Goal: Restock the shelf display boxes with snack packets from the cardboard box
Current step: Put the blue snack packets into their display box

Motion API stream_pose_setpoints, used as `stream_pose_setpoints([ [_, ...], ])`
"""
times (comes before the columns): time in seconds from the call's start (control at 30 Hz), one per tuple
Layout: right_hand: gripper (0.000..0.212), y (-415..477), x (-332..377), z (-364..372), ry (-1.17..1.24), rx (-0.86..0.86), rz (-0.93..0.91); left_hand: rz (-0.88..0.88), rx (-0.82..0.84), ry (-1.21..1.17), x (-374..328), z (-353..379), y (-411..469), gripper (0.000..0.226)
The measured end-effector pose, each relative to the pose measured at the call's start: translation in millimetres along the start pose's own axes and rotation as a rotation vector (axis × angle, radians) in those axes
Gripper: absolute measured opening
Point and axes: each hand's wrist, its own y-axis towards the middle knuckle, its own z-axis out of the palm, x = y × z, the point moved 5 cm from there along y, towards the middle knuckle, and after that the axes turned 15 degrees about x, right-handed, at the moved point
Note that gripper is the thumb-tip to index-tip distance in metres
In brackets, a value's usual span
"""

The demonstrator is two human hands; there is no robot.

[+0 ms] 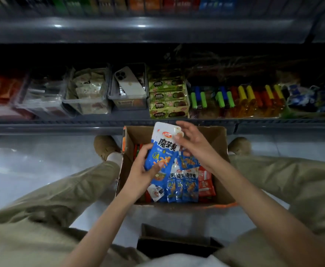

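Obs.: your left grip (144, 170) is closed round the lower left edge of the blue packet (163, 149), thumb across its front. It holds the packet upright over the open cardboard box (220, 139), which stands on the floor between your feet. There may be a second packet stacked behind it; the top edges are hard to separate.

Your right grip (194, 145) pinches the packet's white top edge lightly, thumb in front and fingers behind. Judged purpose: squaring the stack before it is carried.

More blue packets (183, 185) and red packets (206, 182) lie in the box.

The shelf (61, 128) is just beyond the box. On it stand clear display boxes (88, 93), and a phone (131, 81) lies in the grey one (128, 101).

Status: loading not yet begun for this handful.
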Motion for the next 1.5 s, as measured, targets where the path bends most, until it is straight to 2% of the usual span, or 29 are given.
stream_pose_setpoints([
  [0.07,0.028,-2.5,6.8,0.8,-0.045,0.017,0.016,0.055,0.052,0.063,-10.9,3.6,4.3,0.064],
  [0.13,0.017,-5.3,20.7,-1.3,-0.061,-0.047,-0.081,0.048,0.058,0.099,-19.7,4.9,9.2,0.070],
  [0.27,0.012,-10.1,56.6,-9.2,-0.300,-0.160,-0.289,0.088,0.030,0.235,-43.2,3.3,22.4,0.041],
  [0.43,0.005,-18.2,104.8,-21.0,-0.483,-0.164,-0.389,0.184,0.066,0.227,-87.1,11.7,35.0,0.039],
  [0.63,0.007,-23.8,158.8,-35.6,-0.168,-0.235,-0.431,0.350,0.058,0.206,-147.4,18.5,63.0,0.044],
  [0.7,0.006,-25.0,180.5,-36.2,-0.159,-0.197,-0.476,0.417,0.042,0.218,-169.6,18.5,73.9,0.045],
  [0.77,0.017,-26.7,202.1,-37.1,-0.213,-0.166,-0.519,0.484,0.051,0.227,-191.9,19.8,82.8,0.048],
  [0.9,0.025,-38.4,239.6,-48.6,-0.260,-0.218,-0.621,0.558,0.060,0.335,-230.9,24.2,101.3,0.048],
  [1.03,0.033,-55.5,275.0,-61.1,-0.333,-0.310,-0.820,0.571,-0.095,0.644,-261.7,17.9,125.7,0.053],
  [1.23,0.027,-67.1,309.7,-90.8,-0.423,-0.493,-0.976,0.592,-0.430,1.296,-288.3,1.3,169.3,0.050],
  [1.33,0.028,-65.6,327.3,-100.3,-0.426,-0.522,-1.012,0.589,-0.454,1.566,-292.4,6.2,191.1,0.044],
  [1.5,0.014,-37.6,350.9,-118.6,-0.330,-0.523,-0.971,0.541,-0.407,1.802,-286.6,7.0,217.1,0.042],
])
